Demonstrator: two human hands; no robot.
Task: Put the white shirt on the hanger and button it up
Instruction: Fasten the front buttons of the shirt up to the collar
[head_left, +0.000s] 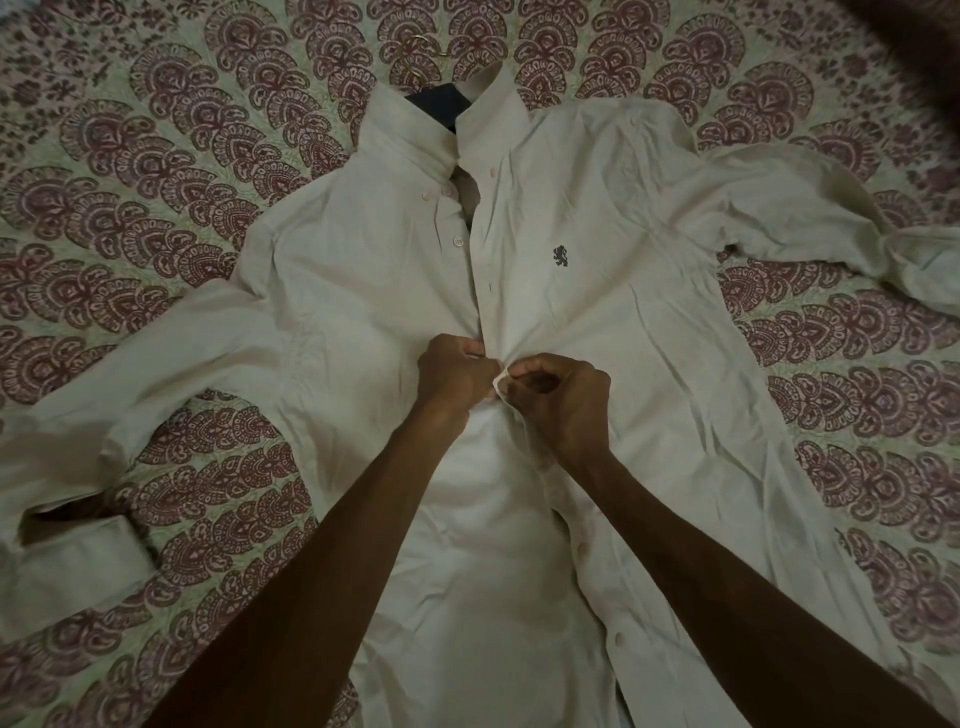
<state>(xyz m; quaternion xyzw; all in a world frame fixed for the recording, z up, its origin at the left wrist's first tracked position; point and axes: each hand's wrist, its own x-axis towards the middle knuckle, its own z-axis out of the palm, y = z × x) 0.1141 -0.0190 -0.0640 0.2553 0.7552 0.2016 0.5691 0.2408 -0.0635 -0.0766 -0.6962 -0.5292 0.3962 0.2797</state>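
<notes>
Two hands meet at the mid-front of the white shirt (597, 322), which lies face-up on the bed (156, 156). The left hand (454, 374) and right hand (563, 400) each pinch a front edge. The thin, limp cloth probably bunches and slips, so it is best held close beside each buttonhole. The hanger (436, 101) is mostly hidden under the collar, and the hands conceal the button being worked.

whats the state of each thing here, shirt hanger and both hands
white shirt: lying flat on the bedspread, lower front open
hanger: inside the collar
left hand: pinching one front edge
right hand: pinching the other front edge
</notes>
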